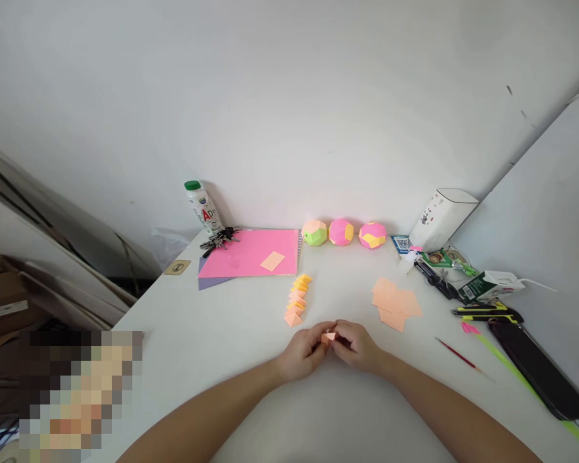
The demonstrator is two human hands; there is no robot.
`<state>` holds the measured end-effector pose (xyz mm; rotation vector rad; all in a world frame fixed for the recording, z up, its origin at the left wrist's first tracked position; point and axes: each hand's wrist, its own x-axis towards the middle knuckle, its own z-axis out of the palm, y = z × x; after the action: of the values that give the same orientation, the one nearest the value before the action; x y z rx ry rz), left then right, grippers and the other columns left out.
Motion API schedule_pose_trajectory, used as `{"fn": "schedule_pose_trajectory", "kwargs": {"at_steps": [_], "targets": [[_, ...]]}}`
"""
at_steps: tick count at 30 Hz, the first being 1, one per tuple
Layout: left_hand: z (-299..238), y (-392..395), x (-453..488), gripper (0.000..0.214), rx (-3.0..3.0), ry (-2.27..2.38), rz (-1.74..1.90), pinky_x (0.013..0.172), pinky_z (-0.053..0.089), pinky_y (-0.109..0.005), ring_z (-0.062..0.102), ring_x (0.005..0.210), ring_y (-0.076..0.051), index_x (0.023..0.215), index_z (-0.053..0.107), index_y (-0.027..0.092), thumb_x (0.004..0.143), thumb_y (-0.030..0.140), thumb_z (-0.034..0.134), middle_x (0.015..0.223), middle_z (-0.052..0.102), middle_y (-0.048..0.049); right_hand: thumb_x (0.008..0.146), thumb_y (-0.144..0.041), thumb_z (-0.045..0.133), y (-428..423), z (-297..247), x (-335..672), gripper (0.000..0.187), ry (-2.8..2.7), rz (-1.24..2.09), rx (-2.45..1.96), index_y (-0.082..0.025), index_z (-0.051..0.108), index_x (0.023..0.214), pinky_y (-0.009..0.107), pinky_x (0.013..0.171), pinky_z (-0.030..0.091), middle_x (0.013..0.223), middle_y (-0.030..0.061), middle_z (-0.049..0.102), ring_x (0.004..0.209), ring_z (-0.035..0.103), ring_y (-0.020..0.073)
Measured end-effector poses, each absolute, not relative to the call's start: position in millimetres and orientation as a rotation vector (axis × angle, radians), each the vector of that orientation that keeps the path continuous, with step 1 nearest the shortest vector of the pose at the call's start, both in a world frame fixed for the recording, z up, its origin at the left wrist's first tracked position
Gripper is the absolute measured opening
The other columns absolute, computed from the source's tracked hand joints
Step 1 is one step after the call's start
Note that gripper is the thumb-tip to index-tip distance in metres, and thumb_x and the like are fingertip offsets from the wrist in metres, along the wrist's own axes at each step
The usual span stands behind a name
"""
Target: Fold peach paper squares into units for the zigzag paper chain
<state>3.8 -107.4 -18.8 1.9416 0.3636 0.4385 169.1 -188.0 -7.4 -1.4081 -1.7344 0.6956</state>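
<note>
My left hand and my right hand meet at the middle of the white table. Together they pinch a small folded peach paper piece between their fingertips. Just beyond the hands lies a row of folded orange and peach paper units. A loose pile of peach paper squares lies to the right of the row.
Three paper balls sit by the wall, next to a pink sheet, keys and a bottle. At the right are a white box, a carton, a utility knife, a thin red stick and a dark phone.
</note>
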Motion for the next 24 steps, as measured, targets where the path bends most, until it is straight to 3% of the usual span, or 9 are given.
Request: {"fn": "schedule_pose_trajectory", "kwargs": {"at_steps": [6,15,18,21,24], "targets": [[-14,-107,3,0.046,1.813,0.349,0.421,0.053,0.033,-0.022,0.036,0.053,-0.01,0.124,0.044,0.017,0.079,0.015,0.042,0.057,0.037,0.0065,0.078,-0.024,0.052,-187,-4,173,0.021,-1.588,0.853,-1.396,-0.018,0.041,0.061,0.021,0.048,0.03,0.058,-0.0049,0.038,0.052,0.035,0.0093],[-8,-109,5,0.039,1.514,0.378,0.395,0.059,0.038,-0.025,0.047,0.063,-0.012,0.122,0.042,0.018,0.086,0.031,0.046,0.065,0.041,0.0045,0.083,-0.031,0.051,-187,-3,176,0.019,-1.521,1.029,-1.368,-0.017,0.051,0.071,0.021,0.046,0.031,0.058,-0.0038,0.044,0.05,0.037,0.0086],[-4,-109,5,0.037,1.491,0.414,0.355,0.056,0.036,-0.024,0.044,0.058,-0.01,0.12,0.043,0.017,0.087,0.034,0.045,0.062,0.043,0.0052,0.082,-0.023,0.053,-189,-7,175,0.009,-1.491,0.966,-1.344,-0.018,0.05,0.088,0.02,0.046,0.033,0.061,-0.0049,0.044,0.05,0.039,0.0083],[-3,-108,5,0.038,1.489,0.417,0.361,0.054,0.035,-0.023,0.043,0.055,-0.01,0.12,0.046,0.017,0.086,0.034,0.045,0.059,0.039,0.0065,0.08,-0.015,0.051,-190,-11,175,0.031,-1.525,0.835,-1.279,-0.022,0.044,0.109,0.02,0.047,0.036,0.077,-0.0012,0.051,0.054,0.044,0.0087],[-5,-107,4,0.04,1.489,0.421,0.363,0.054,0.035,-0.024,0.042,0.054,-0.01,0.123,0.044,0.016,0.087,0.035,0.044,0.058,0.04,0.0065,0.082,-0.012,0.046,-190,-12,174,0.034,-1.675,0.636,-1.178,-0.024,0.048,0.113,0.023,0.052,0.041,0.095,0.006,0.052,0.068,0.051,0.0129]]}}
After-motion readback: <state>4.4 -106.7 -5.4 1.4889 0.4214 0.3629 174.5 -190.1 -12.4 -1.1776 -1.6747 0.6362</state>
